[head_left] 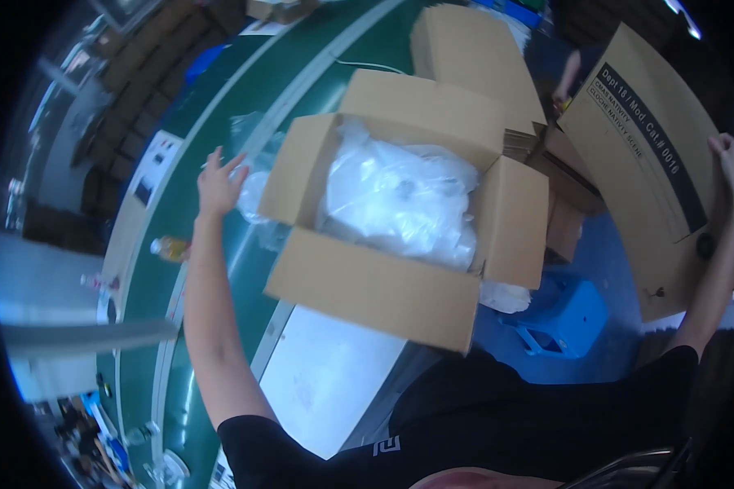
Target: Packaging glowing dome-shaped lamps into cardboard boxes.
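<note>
An open cardboard box (383, 285) sits in front of me, flaps spread, filled with clear plastic bags (400, 200) of white goods. My left hand (218, 183) is stretched out over the green conveyor belt (220, 106), fingers apart, just short of a clear plastic bag (253, 196) lying beside the box. My right hand (730, 159) is raised at the far right and grips the top edge of a flattened cardboard carton (644, 163) with a black printed stripe.
A second brown carton (465, 49) stands behind the open box. A blue plastic stool (563, 322) sits on the blue floor at the right. A small bottle (170, 248) lies at the belt's left edge. A white tabletop (326, 383) is below the box.
</note>
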### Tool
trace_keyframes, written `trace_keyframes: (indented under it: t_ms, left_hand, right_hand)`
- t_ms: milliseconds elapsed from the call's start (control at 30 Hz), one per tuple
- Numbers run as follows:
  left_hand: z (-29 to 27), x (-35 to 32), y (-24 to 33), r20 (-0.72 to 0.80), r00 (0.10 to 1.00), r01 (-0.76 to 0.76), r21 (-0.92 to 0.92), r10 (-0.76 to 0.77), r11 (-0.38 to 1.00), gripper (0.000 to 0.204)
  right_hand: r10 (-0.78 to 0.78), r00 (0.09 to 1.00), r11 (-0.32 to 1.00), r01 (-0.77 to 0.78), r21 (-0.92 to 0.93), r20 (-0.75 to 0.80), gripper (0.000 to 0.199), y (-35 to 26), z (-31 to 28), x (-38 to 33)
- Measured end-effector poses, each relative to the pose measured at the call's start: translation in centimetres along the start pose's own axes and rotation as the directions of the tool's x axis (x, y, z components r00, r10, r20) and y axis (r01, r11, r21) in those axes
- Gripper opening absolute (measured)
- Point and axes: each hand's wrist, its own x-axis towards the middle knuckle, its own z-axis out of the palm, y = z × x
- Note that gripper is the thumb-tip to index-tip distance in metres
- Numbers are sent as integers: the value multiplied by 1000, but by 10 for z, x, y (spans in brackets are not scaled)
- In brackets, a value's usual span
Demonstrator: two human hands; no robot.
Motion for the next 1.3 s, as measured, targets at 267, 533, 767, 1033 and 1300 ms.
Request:
trace_keyframes:
  t_ms: [267,533,767,1033,1300]
  left_hand:
    - [51,70,-16,285,957,23,127,-59,992,44]
    - [41,73,-27,261,963,3,219,-62,976,37]
    - [13,82,14,441,892,-32,267,-92,963,30]
    - [-78,10,-68,151,948,254,169,-280,952,44]
    - [-232,-139,-31,193,819,488,258,-539,834,49]
  right_hand:
    - [236,966,951,-207,-228,108,48,38,180,-11]
    - [485,841,874,-452,-180,239,52,49,326,-44]
    - [475,846,878,-476,-60,244,54,39,398,-67]
    - [381,835,918,-391,-58,396,40,23,450,-79]
    - [-40,947,990,-5,138,318,55,127,582,-73]
